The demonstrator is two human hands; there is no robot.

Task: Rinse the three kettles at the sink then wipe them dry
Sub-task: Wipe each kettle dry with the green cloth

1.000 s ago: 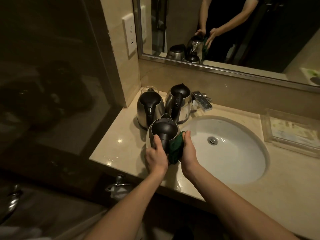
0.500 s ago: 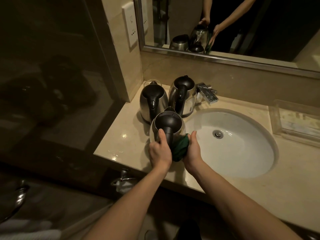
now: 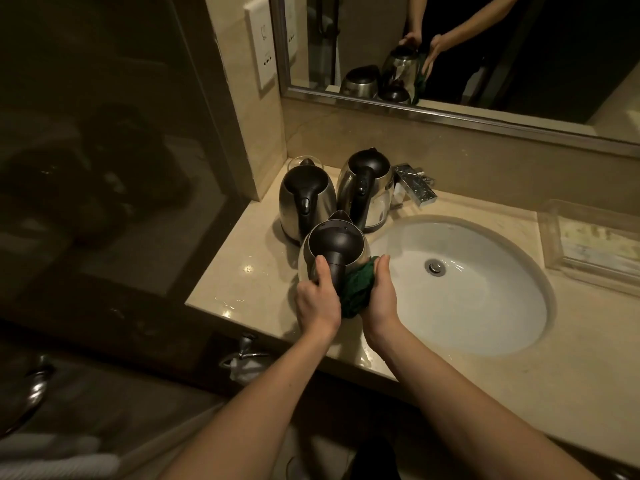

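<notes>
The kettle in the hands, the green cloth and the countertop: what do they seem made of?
The held kettle: probably stainless steel body, shiny, with mirror-like reflections; lid and handle matte dark plastic. The green cloth: soft fabric, crumpled in folds. The countertop: polished stone, perhaps marble, beige and glossy with light glints.

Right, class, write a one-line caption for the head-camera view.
Left hand grips the front kettle by its handle; right hand holds a green cloth against its side, beside the sink.
</notes>
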